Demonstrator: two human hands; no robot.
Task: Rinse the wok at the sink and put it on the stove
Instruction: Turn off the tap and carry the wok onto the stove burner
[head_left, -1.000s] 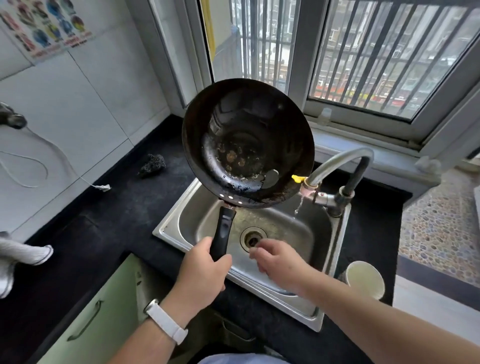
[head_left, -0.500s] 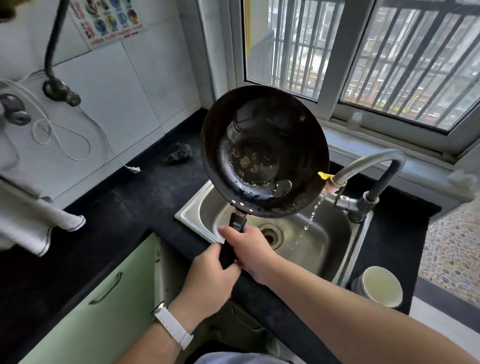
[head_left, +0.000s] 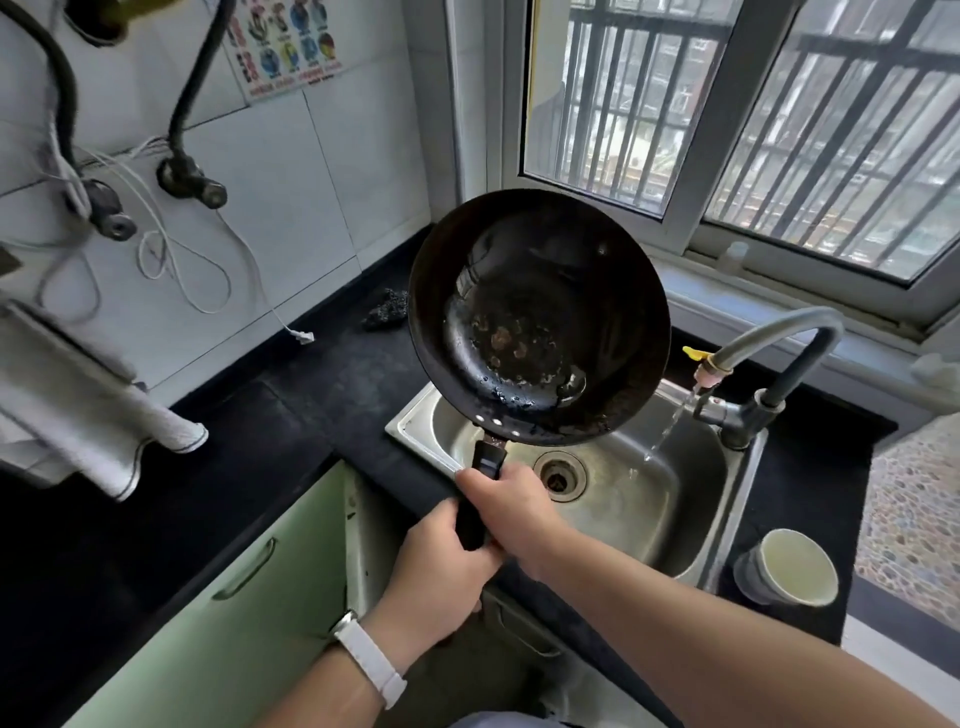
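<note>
Over on the far left there's a white towel draped off the wall and a loose white cable dangling over the black counter, nothing that really matters. The person's left hand, the one with a white watch band on the wrist, is wrapped tight around the lower end of the wok's black handle, and the right hand is clamped on the same handle just above it, so both hands are full of handle and touching each other. The wok itself sticks up and away from the hands, handle running pretty much straight away from the person, bowl tipped toward the camera so you can see brown crusty spots and a little puddle inside. It's hanging in the air over the left rear part of the steel sink, not resting on anything. A dark scrubber sits on the counter just left of it. Key bit: the tap is off to the right of the wok and its thin stream is falling past the rim into the basin, missing the wok. So the guess is the wok needs to swing right and lower to catch water. A cup sits on the counter right of the sink, out of the way. No stove in view.
</note>
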